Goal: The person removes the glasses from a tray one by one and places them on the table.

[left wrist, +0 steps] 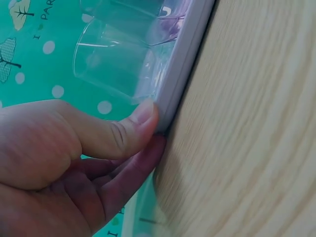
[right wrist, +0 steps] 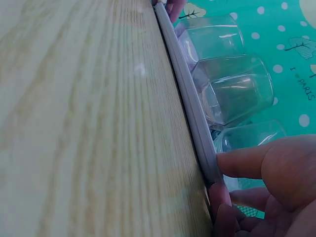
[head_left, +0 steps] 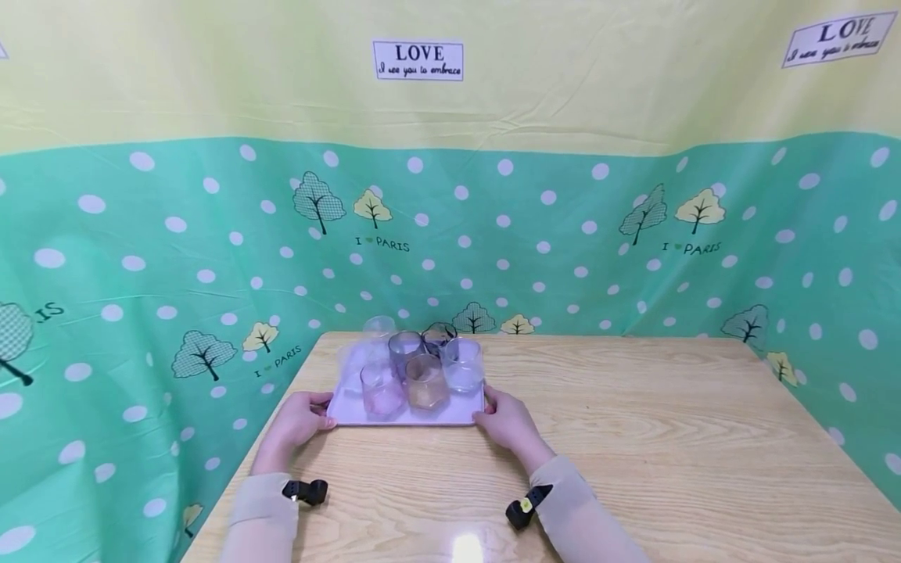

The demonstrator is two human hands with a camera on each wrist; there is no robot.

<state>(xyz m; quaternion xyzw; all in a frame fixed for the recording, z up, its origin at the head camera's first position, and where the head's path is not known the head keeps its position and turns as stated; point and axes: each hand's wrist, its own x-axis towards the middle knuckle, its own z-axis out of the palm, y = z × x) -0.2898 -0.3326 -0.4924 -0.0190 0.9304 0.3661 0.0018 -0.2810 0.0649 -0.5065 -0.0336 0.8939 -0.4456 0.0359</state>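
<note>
A pale lilac tray (head_left: 348, 407) lies on or just over the wooden table near its far left part. My left hand (head_left: 299, 420) pinches the tray's left front corner, thumb on top and fingers below the rim. At the right front corner my right hand (head_left: 508, 420) pinches the rim likewise. Several glasses stand upright on the tray: a pink glass (head_left: 383, 391) and an amber glass (head_left: 426, 385) in front, a grey glass (head_left: 406, 352) and a dark glass (head_left: 439, 338) behind, a clear glass (head_left: 463, 367) at the right. Other clear ones overlap at the left.
The wooden table (head_left: 633, 438) stretches to the right and in front of the tray. A green and yellow patterned curtain (head_left: 549, 266) hangs right behind the table and along both sides. Black wrist straps with small cameras (head_left: 521, 512) sit on both forearms.
</note>
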